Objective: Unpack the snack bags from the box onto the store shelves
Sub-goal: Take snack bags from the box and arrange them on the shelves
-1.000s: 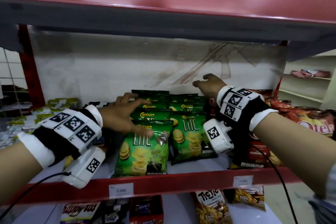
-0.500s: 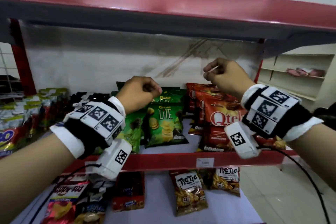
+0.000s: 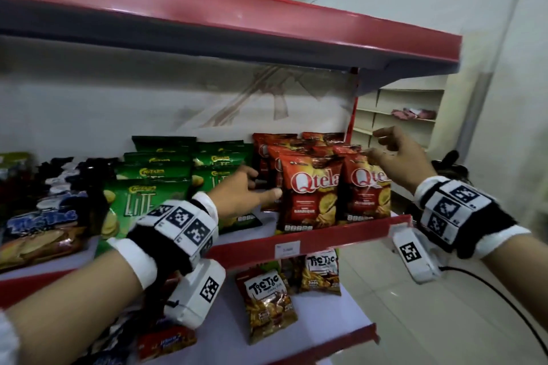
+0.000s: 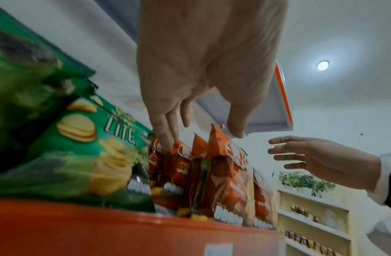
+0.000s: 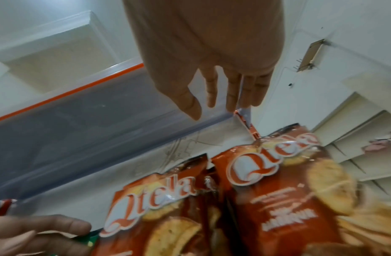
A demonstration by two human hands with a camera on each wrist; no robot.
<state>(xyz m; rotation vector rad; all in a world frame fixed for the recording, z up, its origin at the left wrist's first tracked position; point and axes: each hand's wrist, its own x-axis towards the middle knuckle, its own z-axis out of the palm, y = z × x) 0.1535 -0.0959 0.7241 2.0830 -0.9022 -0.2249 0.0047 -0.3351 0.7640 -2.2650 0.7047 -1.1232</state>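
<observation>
- Snack bags under inspection are the red Qtela bags (image 3: 308, 190), standing upright in rows at the right end of the middle shelf (image 3: 326, 235), front faces outward toward the aisle.
- Left hand (image 3: 237, 197): fingers extended and apart, reaching in at the left flank of the red rows, between them and the green Lite bags (image 3: 139, 201). Nothing is gripped; whether the fingertips touch a pack cannot be told. Judged purpose: squaring up the row.
- Right hand (image 3: 397, 151): fingers loosely spread, empty, hovering at the top right corner of the front right Qtela bag; contact cannot be confirmed. Likely bracketing the rows from the other side.
- Green Lite bags lean back in overlapping rows, just left of the red ones.
- Tic Tic bags (image 3: 268, 304) lie on the lower shelf, nearer the aisle.
- Box not in view; no bag is in transit. Judged stage: tidying stock already shelved.
</observation>
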